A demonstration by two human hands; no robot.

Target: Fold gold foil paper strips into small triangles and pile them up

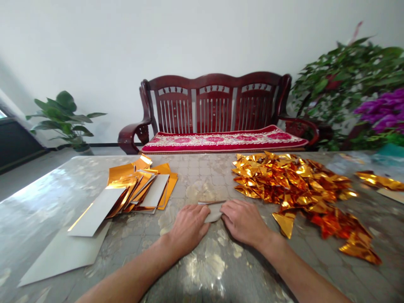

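Note:
My left hand (189,227) and my right hand (243,223) lie on the table, pressing a small folded piece of grey-backed paper (214,212) between their fingertips. A loose stack of gold foil sheets with grey backs (142,181) lies to the left of my left hand. A large heap of folded gold foil triangles (293,185) lies just beyond and to the right of my right hand. Nearer the table's left edge lie plain grey sheets (59,254).
The table (208,269) has a glossy, marbled top. More gold foil pieces (378,181) lie at its far right. Behind it stand a dark red wooden bench (214,105) with a red cushion, a potted plant (63,118) and leafy plants with purple flowers (347,88).

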